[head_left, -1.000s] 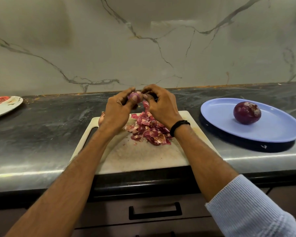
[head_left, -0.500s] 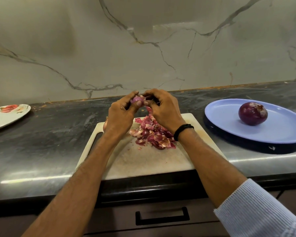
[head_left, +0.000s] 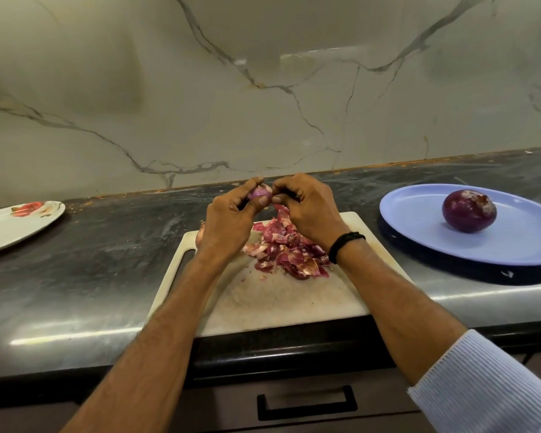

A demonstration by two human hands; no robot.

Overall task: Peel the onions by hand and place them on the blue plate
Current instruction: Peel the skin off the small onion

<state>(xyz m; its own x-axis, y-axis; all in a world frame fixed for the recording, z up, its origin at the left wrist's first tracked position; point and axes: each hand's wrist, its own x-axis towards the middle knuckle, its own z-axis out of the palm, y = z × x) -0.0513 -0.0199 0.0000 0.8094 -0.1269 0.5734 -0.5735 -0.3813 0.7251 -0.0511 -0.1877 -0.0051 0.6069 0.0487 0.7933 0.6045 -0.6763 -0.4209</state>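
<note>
Both forearms are extended forward from the lower edge of the frame and meet at the centre, above the far edge of a white plastic cutting board (head_left: 263, 304) with a slot handle. A small pale-purple onion (head_left: 260, 192) is gripped in the left hand (head_left: 231, 220), whose fingers are curled round it, with the thumb laid along its lower side. The right hand (head_left: 308, 210) is brought against it from the right, knuckles up and fingers bent, and the onion's right side is pinched between thumb and fingertips; whether onion flesh or loose skin is caught there cannot be told. A black wristband (head_left: 345, 245) is worn on the right wrist, and a ribbed light-blue sleeve (head_left: 481, 389) is pushed up the forearm at the lower right of the frame.

Below the hands, a heap of reddish-purple onion skins (head_left: 289, 253) is spread on the board. A rounded brownish thing (head_left: 200, 234), mostly hidden, is seen just left of the left wrist.

The board is laid on a dark, glossy stone desk (head_left: 91, 264). At the right of the frame an oval blue plate (head_left: 419, 235) is set on the desk, with a large, dark purple peeled onion (head_left: 469, 210) on it. At the far left, a white plate with a red pattern (head_left: 13, 229) is partly cut off by the frame edge. A pale marble wall with grey veins (head_left: 263, 104) fills the upper frame, and a drawer with a black bar handle (head_left: 306, 401) is seen beneath the desk's front edge.
</note>
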